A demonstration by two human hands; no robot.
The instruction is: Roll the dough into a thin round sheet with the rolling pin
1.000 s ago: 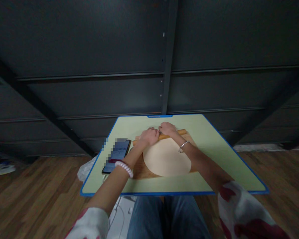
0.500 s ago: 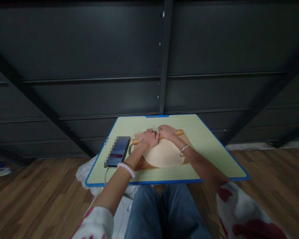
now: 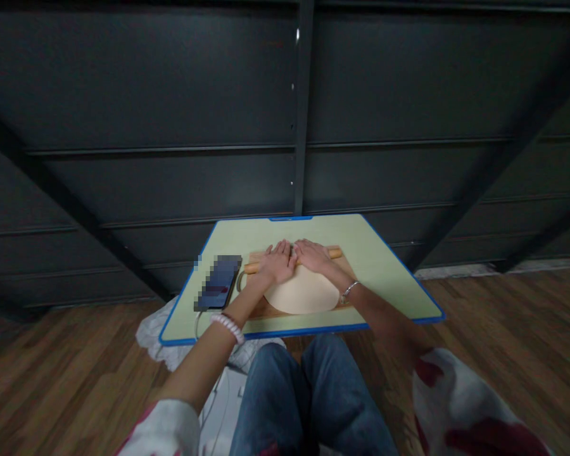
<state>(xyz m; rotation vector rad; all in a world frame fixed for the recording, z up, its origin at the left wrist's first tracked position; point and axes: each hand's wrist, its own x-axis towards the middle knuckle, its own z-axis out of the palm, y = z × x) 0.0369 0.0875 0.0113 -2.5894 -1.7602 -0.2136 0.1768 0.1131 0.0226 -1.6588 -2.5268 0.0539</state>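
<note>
A flat round sheet of pale dough [image 3: 302, 294] lies on a wooden board [image 3: 266, 308] on a small green table with a blue rim [image 3: 384, 272]. A wooden rolling pin [image 3: 333, 253] lies across the dough's far edge. My left hand [image 3: 278, 262] rests flat on the pin, fingers stretched out, a pink bead bracelet on its wrist. My right hand [image 3: 312, 254] lies flat beside it on the pin, a silver bangle on its wrist. The two hands almost touch at the pin's middle.
A dark phone [image 3: 220, 285] lies on the table left of the board, with a cable running off the front edge. A dark metal panel wall [image 3: 171, 126] stands right behind the table. Wooden floor on both sides; white crumpled plastic [image 3: 154, 332] under the table's left corner.
My hands have gone from curled over the rolling pin to flat with fingers stretched. The pin has rolled toward the dough's far edge. The view has pulled back and shifted slightly.
</note>
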